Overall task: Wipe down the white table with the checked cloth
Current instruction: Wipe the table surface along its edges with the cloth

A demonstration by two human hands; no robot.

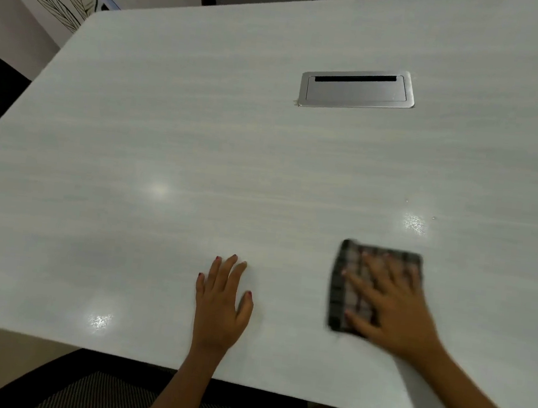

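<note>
My right hand presses flat, fingers spread, on the folded checked cloth at 4 o'clock on the white tabletop, my left hand rests open and bare at 6, and, as far as the blur tells, the stretch from 9 round to 2 is left.

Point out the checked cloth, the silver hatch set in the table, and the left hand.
checked cloth [339, 295]: head view, its left strip, clear of the fingers.
silver hatch [357, 91]: head view, middle of its flat lid.
left hand [221, 302]: head view, back of the hand.
</note>
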